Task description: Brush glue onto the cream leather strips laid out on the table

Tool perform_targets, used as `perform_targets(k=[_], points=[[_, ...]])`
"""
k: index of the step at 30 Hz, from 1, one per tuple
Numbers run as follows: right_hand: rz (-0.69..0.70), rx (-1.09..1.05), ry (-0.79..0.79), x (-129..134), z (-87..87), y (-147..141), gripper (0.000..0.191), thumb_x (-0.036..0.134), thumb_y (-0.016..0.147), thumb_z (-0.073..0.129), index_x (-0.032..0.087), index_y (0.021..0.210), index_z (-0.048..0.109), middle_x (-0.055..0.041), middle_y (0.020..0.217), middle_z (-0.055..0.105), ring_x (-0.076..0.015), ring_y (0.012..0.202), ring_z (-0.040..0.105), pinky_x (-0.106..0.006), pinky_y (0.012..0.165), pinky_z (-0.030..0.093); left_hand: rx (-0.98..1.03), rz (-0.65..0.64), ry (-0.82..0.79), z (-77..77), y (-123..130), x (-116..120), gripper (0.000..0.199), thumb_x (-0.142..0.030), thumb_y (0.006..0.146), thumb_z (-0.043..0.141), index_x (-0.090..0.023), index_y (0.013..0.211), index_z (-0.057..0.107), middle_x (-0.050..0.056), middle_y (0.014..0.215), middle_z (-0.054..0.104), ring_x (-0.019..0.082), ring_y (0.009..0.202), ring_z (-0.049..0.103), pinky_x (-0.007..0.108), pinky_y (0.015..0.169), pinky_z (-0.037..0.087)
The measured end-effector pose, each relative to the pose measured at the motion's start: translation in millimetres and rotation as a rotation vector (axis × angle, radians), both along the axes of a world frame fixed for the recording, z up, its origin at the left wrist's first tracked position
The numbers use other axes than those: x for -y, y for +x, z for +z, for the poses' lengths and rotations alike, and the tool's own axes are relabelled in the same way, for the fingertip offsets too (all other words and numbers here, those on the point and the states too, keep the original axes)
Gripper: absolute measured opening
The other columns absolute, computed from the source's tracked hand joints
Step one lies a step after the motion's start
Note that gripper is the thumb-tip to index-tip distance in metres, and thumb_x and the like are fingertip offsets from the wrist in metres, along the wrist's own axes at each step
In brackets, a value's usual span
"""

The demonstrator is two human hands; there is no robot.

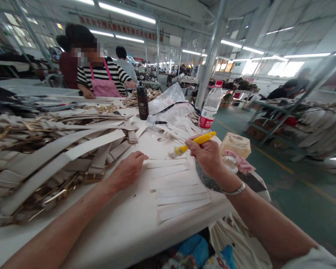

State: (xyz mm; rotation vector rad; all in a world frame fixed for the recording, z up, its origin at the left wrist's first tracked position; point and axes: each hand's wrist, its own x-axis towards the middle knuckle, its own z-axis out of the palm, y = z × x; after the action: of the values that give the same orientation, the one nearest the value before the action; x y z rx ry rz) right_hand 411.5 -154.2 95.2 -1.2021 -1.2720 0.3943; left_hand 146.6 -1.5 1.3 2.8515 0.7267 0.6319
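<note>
A: Right hand (210,155) closed around yellow brush (194,142), bristles just above white strips (176,190)?
B: Yes. Left hand (127,170) loosely curled, empty, pressing table (123,228) beside strips. Likely thin, light, floppy; best pinned flat near ends.

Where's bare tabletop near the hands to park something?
Bare table lies near its front edge, between the left hand and the row of white strips. A smaller patch is beyond the strips, before the dark bottle. Crowded: belt pile at left; the right hand holds a yellow brush.
</note>
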Motion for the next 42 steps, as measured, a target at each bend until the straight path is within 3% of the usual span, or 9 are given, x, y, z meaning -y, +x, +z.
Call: perform_targets(k=[5,9,15,20,25,33,37,42], points=[[0.221,0.211,-0.119,-56.7,-17.3,-23.3,0.041,0.055,0.09,0.067,0.015,0.085,0.07,-0.0012,0.069,0.062,-0.0124,0.059,0.053,-0.027,0.055,0.044,-0.04,-0.005,-0.055,-3.9,-6.6,11.4,0.043,-0.002,0.089,0.037,-0.019,0.113,0.068,0.007,0.116,0.063,0.023,0.109,0.058,0.035,0.094,0.05],[0.303,0.321,-0.164,-86.4,-32.3,-39.5,0.038,0.051,0.09,0.063,0.014,0.081,0.069,-0.0013,0.068,0.062,-0.0128,0.061,0.054,-0.027,0.059,0.042,-0.081,-0.018,-0.039,-6.7,-5.8,12.5,0.043,-0.001,0.09,0.039,-0.02,0.113,0.07,0.006,0.113,0.066,0.023,0.108,0.058,0.035,0.093,0.05],[0.379,0.456,-0.238,-105.4,-41.9,-51.7,0.03,0.034,0.093,0.058,0.014,0.071,0.064,0.0024,0.061,0.054,-0.0102,0.058,0.048,-0.025,0.059,0.036,-0.067,-0.075,0.011,-13.5,-10.5,3.5,0.033,-0.007,0.097,0.044,-0.019,0.109,0.071,0.006,0.114,0.07,0.023,0.105,0.059,0.034,0.091,0.051],[0.409,0.588,-0.31,-107.1,-35.8,-41.0,0.029,0.03,0.093,0.061,0.014,0.069,0.063,0.0045,0.059,0.049,-0.0095,0.058,0.042,-0.025,0.06,0.034,-0.16,-0.076,0.049,-6.5,-8.7,7.9,0.032,-0.001,0.094,0.045,-0.017,0.105,0.071,0.007,0.111,0.069,0.023,0.104,0.058,0.034,0.091,0.051],[0.3,0.731,-0.403,-94.7,-22.7,-8.7,0.028,0.027,0.093,0.06,0.013,0.068,0.065,0.0041,0.059,0.05,-0.0099,0.06,0.043,-0.025,0.062,0.034,-0.237,-0.04,0.064,1.8,-4.6,15.5,0.03,-0.001,0.094,0.044,-0.016,0.098,0.069,0.007,0.108,0.068,0.023,0.102,0.057,0.034,0.088,0.05],[-0.076,0.884,-0.5,-65.3,-17.2,38.7,0.03,0.026,0.087,0.066,0.015,0.059,0.062,0.0017,0.052,0.046,-0.0114,0.054,0.034,-0.03,0.056,0.024,-0.18,-0.02,0.12,-5.8,-3.8,15.4,0.028,-0.003,0.094,0.043,-0.018,0.092,0.066,0.007,0.103,0.067,0.023,0.099,0.057,0.034,0.082,0.047],[-0.17,0.853,-0.469,-53.6,-9.9,44.9,0.027,0.025,0.082,0.069,0.015,0.058,0.063,-0.0003,0.051,0.049,-0.0128,0.054,0.036,-0.031,0.056,0.024,-0.105,-0.004,0.088,-10.5,-5.0,14.9,0.029,-0.007,0.095,0.041,-0.02,0.093,0.067,0.006,0.103,0.067,0.023,0.098,0.059,0.034,0.081,0.047],[-0.159,0.661,-0.311,-42.4,16.7,47.0,0.028,0.035,0.088,0.061,0.014,0.07,0.067,-0.0016,0.062,0.058,-0.0137,0.061,0.048,-0.027,0.058,0.033,0.109,0.04,-0.057,-8.5,-6.6,8.2,0.026,-0.007,0.091,0.042,-0.018,0.094,0.065,0.007,0.103,0.068,0.021,0.095,0.063,0.034,0.085,0.049]])
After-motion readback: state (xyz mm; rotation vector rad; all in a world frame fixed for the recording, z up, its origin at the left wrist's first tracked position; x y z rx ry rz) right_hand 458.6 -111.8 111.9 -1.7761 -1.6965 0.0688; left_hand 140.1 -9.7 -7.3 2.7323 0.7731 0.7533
